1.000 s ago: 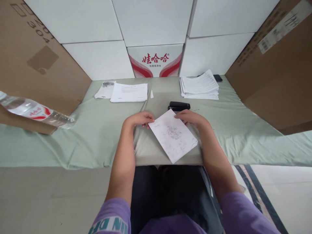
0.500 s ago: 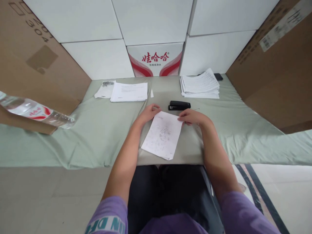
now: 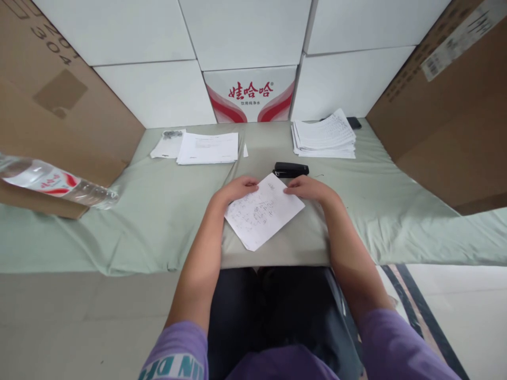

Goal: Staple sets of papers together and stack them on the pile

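Handwritten paper [image 3: 263, 212], a small white bundle of sheets covered in scribbled notes, lies tilted on the pale green cloth [image 3: 158, 211] that covers the tabletop, right at the near edge in front of the person. Its far corner points toward the black stapler [image 3: 290, 169], which sits just beyond it, near but apart.

Both hands rest on the paper's upper edges. The left hand [image 3: 237, 189] has its fingers curled down onto the upper left edge, pinching or pressing it against the cloth; whether the thumb is under the sheets cannot be told. The right hand [image 3: 307, 188] touches the upper right edge near the far corner, fingers bent and close together, its grip narrow on the paper's margin. Bare forearms run back to purple sleeves [image 3: 178, 353] at the bottom of the view, with dark trousers between them.

Farther back on the left lies a flat sheaf of printed pages [image 3: 208, 148], with a smaller slip [image 3: 167, 146] beside it that carries a little heap of dark small parts, too small to identify. On the right at the back sits a thicker pile of written sheets [image 3: 324, 140], and a dark flat object [image 3: 354, 122] peeks out behind it.

White boxes [image 3: 245, 31] form the wall behind, one printed with red characters and red swooshes [image 3: 251, 95]. Brown cardboard cartons [image 3: 59, 100] stand at both sides. A clear water bottle [image 3: 55, 183] with a red label lies on its side at the left.
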Available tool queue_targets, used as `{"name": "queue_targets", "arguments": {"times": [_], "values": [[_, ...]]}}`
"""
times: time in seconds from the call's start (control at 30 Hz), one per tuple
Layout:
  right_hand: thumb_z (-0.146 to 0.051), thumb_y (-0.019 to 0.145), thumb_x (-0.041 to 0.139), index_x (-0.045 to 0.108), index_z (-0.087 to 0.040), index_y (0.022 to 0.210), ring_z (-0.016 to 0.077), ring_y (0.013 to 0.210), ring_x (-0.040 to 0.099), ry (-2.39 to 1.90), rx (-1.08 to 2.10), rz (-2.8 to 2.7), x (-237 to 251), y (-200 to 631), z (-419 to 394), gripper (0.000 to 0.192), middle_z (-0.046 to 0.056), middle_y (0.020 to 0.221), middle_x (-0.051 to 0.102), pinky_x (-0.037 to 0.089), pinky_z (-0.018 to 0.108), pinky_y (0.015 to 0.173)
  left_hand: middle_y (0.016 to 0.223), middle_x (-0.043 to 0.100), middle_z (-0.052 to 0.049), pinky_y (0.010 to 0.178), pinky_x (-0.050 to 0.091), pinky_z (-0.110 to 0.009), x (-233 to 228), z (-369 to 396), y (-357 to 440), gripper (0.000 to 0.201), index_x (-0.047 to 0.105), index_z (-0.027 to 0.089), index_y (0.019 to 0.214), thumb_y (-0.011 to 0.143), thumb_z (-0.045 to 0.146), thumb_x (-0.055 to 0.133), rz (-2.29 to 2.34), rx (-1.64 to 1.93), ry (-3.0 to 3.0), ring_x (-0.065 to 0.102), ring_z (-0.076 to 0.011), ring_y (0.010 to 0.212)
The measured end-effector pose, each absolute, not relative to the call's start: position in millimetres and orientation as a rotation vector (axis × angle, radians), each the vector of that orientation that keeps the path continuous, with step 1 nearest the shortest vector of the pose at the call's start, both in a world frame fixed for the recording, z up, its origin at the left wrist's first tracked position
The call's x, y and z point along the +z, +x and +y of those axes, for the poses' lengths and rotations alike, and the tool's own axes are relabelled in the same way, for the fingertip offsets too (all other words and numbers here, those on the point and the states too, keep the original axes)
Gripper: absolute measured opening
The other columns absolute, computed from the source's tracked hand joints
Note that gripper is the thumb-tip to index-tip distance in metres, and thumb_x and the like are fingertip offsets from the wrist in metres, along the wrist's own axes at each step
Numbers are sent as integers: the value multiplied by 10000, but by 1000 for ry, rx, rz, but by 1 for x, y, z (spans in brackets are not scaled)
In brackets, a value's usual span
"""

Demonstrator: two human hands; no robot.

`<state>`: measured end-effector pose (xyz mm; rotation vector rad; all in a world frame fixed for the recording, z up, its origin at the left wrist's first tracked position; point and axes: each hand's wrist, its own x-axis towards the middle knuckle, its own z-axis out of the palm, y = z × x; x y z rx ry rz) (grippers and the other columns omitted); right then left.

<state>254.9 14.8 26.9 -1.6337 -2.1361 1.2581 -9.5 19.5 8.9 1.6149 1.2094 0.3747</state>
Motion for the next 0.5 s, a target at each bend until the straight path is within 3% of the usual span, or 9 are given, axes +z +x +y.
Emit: {"name": "queue_targets", "arguments": {"times": [0.17, 0.3, 0.5], "values": [[-429, 764, 670, 559, -208, 684, 93, 515, 345, -1585, 1423, -1977, 38, 282, 13, 260, -40, 578, 428, 264, 257, 528, 840, 718, -46, 626, 452, -259, 17, 20, -20, 351, 703, 189, 1085, 788, 375, 677, 1152, 284, 1624, 630, -163, 733], [-459, 775, 687, 604, -217, 753, 92, 481, 295, -1723, 1431, -1850, 50, 307, 9, 257, -48, 527, 387, 229, 258, 497, 887, 734, -52, 613, 435, -236, 21, 22, -38, 349, 732, 191, 998, 700, 371, 754, 1139, 180, 1590, 631, -164, 774], [-503, 783, 695, 717, -223, 877, 146, 704, 546, -1675, 1310, -1865, 49, 289, 8, 296, 24, 805, 647, 397, 256, 624, 778, 661, -26, 569, 394, -236, 14, 22, -21, 322, 731, 187, 994, 767, 413, 695, 1104, 259, 1725, 567, -132, 677]]}}
